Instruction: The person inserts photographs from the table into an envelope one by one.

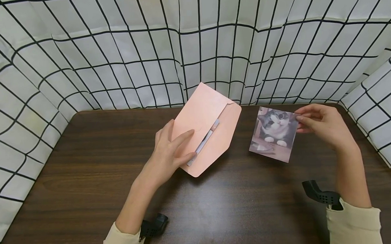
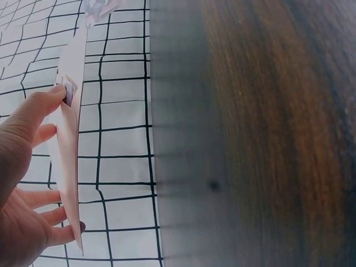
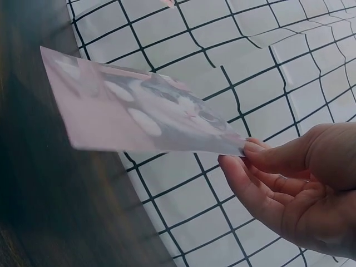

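My left hand [image 1: 164, 151] grips a pink envelope [image 1: 195, 115] by its lower left side, tilted above the table. Its thumb lies at the envelope's opening, where a thin grey-white strip [image 1: 204, 141] shows between the body and the unfolded flap [image 1: 220, 135]. In the left wrist view the envelope [image 2: 68, 144] appears nearly edge-on, with fingers along its side. On the right, my right hand [image 1: 321, 124] pinches a square cat picture card [image 1: 275, 133] at its upper right corner, between thumb and fingers. The right wrist view shows the card [image 3: 144, 117] held out flat from the fingertips.
A dark brown wooden table [image 1: 87, 183] lies below both hands. White cloth with a black grid [image 1: 131, 49] stands behind it and along both sides. Black wrist devices [image 1: 321, 194] sit at both cuffs.
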The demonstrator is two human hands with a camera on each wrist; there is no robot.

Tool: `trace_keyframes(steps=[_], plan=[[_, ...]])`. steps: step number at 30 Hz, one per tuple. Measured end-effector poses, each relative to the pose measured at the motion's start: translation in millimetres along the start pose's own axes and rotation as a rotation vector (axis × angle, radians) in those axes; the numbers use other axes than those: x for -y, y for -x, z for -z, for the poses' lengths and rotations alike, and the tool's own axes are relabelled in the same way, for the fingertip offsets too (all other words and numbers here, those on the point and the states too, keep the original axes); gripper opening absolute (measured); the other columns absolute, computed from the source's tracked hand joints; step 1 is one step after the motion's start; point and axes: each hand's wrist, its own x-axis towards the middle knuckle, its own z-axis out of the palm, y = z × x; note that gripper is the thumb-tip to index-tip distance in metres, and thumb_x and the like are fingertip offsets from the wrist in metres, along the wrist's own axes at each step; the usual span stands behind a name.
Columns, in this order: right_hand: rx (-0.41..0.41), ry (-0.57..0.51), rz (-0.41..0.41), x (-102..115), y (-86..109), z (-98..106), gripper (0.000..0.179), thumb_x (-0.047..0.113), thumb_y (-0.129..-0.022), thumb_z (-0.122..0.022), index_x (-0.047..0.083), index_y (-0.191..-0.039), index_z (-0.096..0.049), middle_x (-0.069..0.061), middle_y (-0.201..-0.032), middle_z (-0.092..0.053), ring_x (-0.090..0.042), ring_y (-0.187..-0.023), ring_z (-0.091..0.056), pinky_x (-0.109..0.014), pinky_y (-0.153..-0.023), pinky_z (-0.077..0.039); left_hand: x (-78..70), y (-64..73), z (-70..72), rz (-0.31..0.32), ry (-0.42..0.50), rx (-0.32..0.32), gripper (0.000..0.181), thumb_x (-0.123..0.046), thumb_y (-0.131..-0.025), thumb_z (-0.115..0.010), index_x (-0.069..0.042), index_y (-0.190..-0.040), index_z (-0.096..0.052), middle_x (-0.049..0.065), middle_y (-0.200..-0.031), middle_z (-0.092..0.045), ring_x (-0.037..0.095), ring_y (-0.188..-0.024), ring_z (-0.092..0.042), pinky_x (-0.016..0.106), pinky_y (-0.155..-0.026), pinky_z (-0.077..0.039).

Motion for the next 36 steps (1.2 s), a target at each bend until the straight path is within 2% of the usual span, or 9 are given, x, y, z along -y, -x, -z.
trace_keyframes(steps=[12, 25, 36], plan=[[0.019, -0.038, -0.003, 11, 0.6, -4, 0.027, 0.001, -0.106, -0.061, -0.017, -0.126, -0.059, 0.017, -0.091, -0.065, -0.001, -0.075, -0.071, -0.022, -0.069, -0.061, 1.3, -0.7, 0.3, 0.035, -0.01, 0.027, 0.054, -0.021, -0.094, -0.083, -0.012, -0.144, -0.066, 0.033, -0.168, -0.019, 0.051, -0.152, -0.02, 0.066, -0.113, -0.039], [0.019, -0.084, 0.002, 23, 2.9, -8, 0.027, 0.001, -0.106, -0.061, -0.015, -0.126, -0.059, 0.021, -0.09, -0.067, -0.002, -0.076, -0.071, -0.023, -0.07, -0.061, 1.3, -1.9, -1.9, 0.023, 0.004, 0.027, 0.055, -0.022, -0.093, -0.084, -0.013, -0.144, -0.066, 0.032, -0.169, -0.018, 0.05, -0.153, -0.02, 0.065, -0.114, -0.039], [0.015, -0.102, 0.018, 27, 3.9, -9, 0.025, 0.0, -0.105, -0.061, -0.015, -0.124, -0.059, 0.019, -0.091, -0.067, -0.003, -0.077, -0.071, -0.023, -0.07, -0.061, 0.5, -1.1, -3.5, 0.029, 0.017, 0.038, 0.055, -0.021, -0.093, -0.084, -0.014, -0.145, -0.065, 0.031, -0.169, -0.017, 0.049, -0.155, -0.018, 0.065, -0.114, -0.039]])
